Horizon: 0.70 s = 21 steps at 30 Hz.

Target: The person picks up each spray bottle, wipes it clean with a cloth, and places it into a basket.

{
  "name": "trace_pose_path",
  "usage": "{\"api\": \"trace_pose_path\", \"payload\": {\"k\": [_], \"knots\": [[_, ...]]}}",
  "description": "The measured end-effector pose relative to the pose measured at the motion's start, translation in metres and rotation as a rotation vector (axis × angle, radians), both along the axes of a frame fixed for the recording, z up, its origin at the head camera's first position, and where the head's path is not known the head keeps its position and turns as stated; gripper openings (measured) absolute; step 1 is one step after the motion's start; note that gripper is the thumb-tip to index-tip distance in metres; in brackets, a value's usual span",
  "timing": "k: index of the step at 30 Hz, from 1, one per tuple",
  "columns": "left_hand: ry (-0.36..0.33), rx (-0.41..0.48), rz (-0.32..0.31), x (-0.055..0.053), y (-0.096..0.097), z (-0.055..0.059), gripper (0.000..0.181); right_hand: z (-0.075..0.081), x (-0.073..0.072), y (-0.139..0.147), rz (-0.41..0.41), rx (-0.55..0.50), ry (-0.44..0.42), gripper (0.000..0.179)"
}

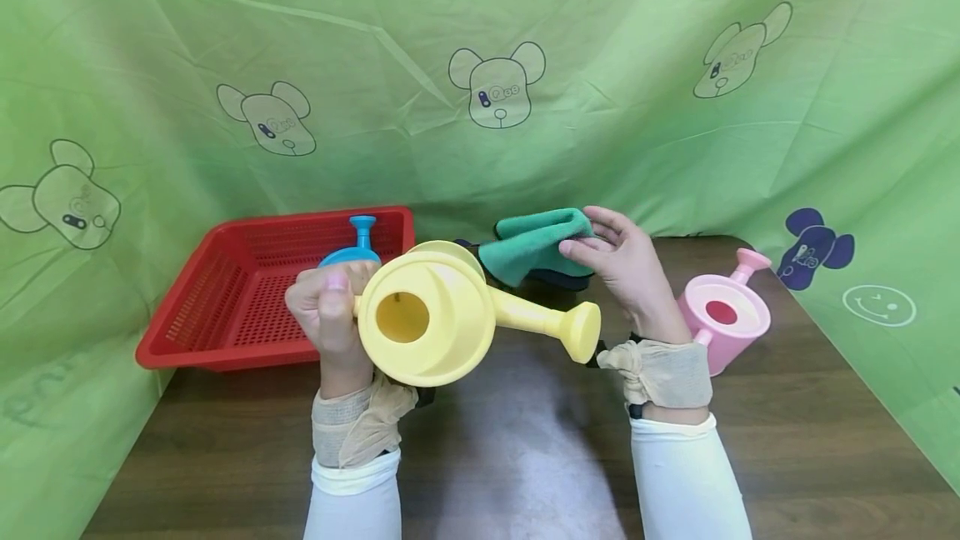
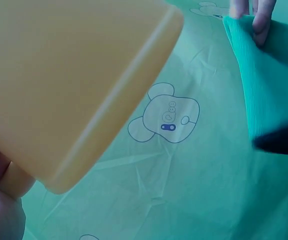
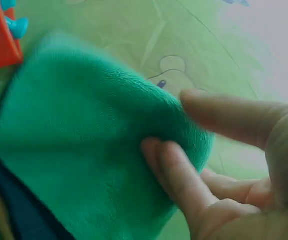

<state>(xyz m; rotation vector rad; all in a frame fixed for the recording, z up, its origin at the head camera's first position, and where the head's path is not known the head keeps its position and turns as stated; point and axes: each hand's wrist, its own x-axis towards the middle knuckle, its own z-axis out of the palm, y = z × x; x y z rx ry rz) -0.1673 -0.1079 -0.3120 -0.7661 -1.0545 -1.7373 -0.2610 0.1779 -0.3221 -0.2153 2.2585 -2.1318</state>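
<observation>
My left hand (image 1: pixel 335 307) grips the handle of a yellow watering can (image 1: pixel 461 323), held up over the table with its spout pointing right. The can's smooth side (image 2: pixel 69 80) fills much of the left wrist view. With thumb and fingers, my right hand (image 1: pixel 626 261) pinches a folded green cloth (image 1: pixel 534 244) behind the spout. Seen from the right wrist, the cloth (image 3: pixel 84 115) spreads out from the fingers and shows a dark edge. Part of the cloth's lower end is hidden behind the yellow can.
At the left stands a red plastic basket (image 1: pixel 172 332) with a blue watering can (image 1: pixel 363 232) in it, partly hidden by my left hand. A pink watering can (image 1: pixel 727 319) stands right of my right wrist. Green printed fabric (image 1: pixel 420 157) hangs behind the wooden table (image 1: pixel 247 448).
</observation>
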Motion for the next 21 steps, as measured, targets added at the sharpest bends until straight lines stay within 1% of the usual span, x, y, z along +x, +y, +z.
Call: {"api": "trace_pose_path", "payload": {"k": [1, 2, 4, 6, 8, 10, 11, 12, 14, 18, 21], "knots": [[0.000, -0.003, 0.002, 0.000, 0.000, 0.000, 0.042, -0.001, 0.000, -0.001, -0.001, 0.010, 0.000, 0.067], [0.001, -0.004, 0.003, 0.000, 0.000, 0.000, 0.042, -0.002, -0.001, -0.001, -0.013, 0.017, 0.009, 0.063], [0.001, -0.005, 0.004, 0.000, 0.000, 0.000, 0.043, -0.004, -0.002, -0.003, -0.070, 0.072, 0.048, 0.051], [0.007, 0.001, -0.001, 0.000, 0.000, 0.000, 0.041, -0.007, -0.003, -0.005, -0.147, 0.181, 0.117, 0.038], [0.010, 0.003, -0.005, -0.001, 0.000, 0.000, 0.039, -0.009, -0.004, -0.007, -0.207, 0.291, 0.189, 0.030], [0.018, 0.006, -0.009, -0.001, -0.001, 0.000, 0.036, -0.011, -0.004, -0.008, -0.260, 0.411, 0.251, 0.027], [0.021, 0.004, -0.009, -0.001, 0.000, 0.000, 0.035, -0.012, -0.005, -0.009, -0.273, 0.442, 0.278, 0.027], [0.022, -0.001, -0.008, -0.001, 0.000, 0.000, 0.034, -0.013, -0.005, -0.010, -0.278, 0.454, 0.299, 0.029], [0.029, -0.009, -0.011, -0.001, 0.000, 0.000, 0.033, -0.015, -0.006, -0.011, -0.270, 0.444, 0.333, 0.031], [0.054, -0.047, -0.039, -0.002, 0.001, 0.001, 0.031, -0.017, -0.006, -0.013, -0.277, 0.392, 0.384, 0.033], [0.068, -0.089, -0.061, -0.003, 0.002, 0.002, 0.030, -0.016, -0.006, -0.016, -0.304, 0.345, 0.379, 0.033]]}}
